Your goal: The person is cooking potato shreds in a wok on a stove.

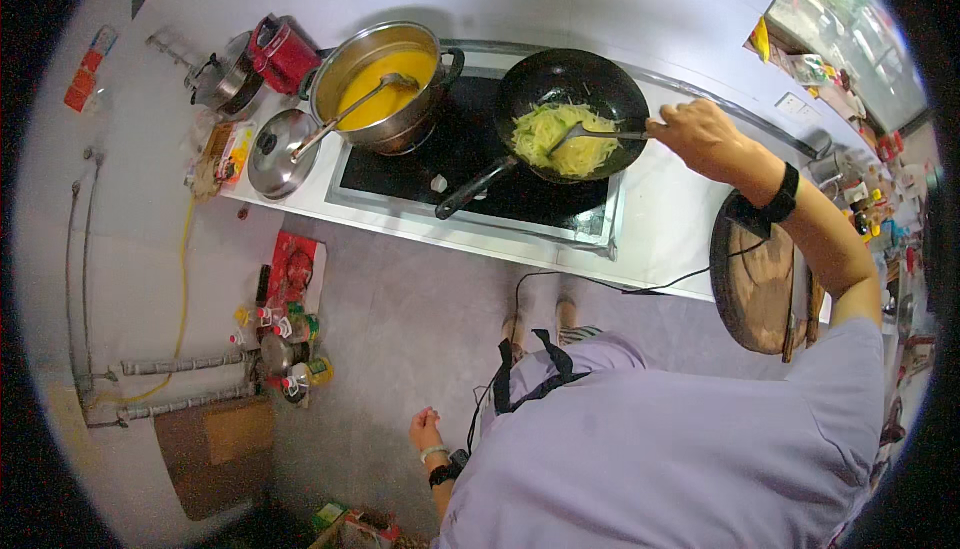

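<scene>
My right hand grips the handle of a dark spatula, whose blade rests among pale green shredded vegetables. These lie in a black wok on the right side of the cooktop. The wok's handle points toward the front left. My left hand hangs low at my side, well apart from the counter, with its fingers curled and nothing visible in them. Left of the wok stands a steel pot of yellow liquid, with a ladle leaning in it.
A steel lid lies left of the pot, near a red appliance and a smaller lidded pot. A round wooden chopping board sits at the right counter edge. A black cable droops before the counter. Oil bottles stand on the floor.
</scene>
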{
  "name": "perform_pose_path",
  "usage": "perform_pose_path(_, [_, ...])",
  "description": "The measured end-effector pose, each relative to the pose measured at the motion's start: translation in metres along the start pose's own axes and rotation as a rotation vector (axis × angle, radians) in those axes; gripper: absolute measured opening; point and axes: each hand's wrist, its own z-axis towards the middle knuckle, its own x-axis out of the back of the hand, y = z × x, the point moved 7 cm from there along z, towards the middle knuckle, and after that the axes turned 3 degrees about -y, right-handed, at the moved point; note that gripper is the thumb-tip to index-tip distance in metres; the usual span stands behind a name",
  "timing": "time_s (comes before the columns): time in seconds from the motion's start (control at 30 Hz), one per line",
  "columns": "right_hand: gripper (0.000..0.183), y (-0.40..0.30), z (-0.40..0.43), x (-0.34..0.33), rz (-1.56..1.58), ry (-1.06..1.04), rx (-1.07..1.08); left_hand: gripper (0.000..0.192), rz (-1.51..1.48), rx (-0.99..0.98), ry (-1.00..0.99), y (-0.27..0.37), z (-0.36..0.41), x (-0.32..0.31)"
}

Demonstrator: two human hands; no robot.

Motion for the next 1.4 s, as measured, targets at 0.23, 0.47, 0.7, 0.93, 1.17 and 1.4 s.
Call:
perform_pose_path(0.23, [0.016, -0.025, -0.008, 0.001, 0.542, -0.091, -0.330, 0.012, -0.317, 0.026, -0.027, -0.038, 0.046, 0.009])
perform_pose_path(0.47, [0.011, -0.039, 0.021, -0.042, 0.240, -0.033, -0.482, 0.011, -0.378, 0.029, -0.087, -0.056, 0.077, 0.011])
perform_pose_path(0.7, [0.010, -0.022, -0.003, 0.018, 0.046, -0.335, -0.272, 0.013, -0.354, 0.053, -0.085, -0.073, 0.052, 0.030])
perform_pose_path(0.93, [0.013, -0.017, 0.026, -0.054, 0.079, -0.016, -0.409, 0.014, -0.150, 0.043, -0.074, -0.030, 0.048, 0.017])
perform_pose_path(1.17, [0.013, 0.069, -0.016, -0.026, 0.151, -0.131, -0.594, 0.013, -0.394, 0.041, -0.061, -0.064, 0.045, 0.015])
perform_pose_path(1.4, [0.025, 0.095, -0.014, -0.148, 1.227, -0.211, -0.957, 0.017, -0.410, 0.112, -0.132, -0.093, 0.047, -0.004])
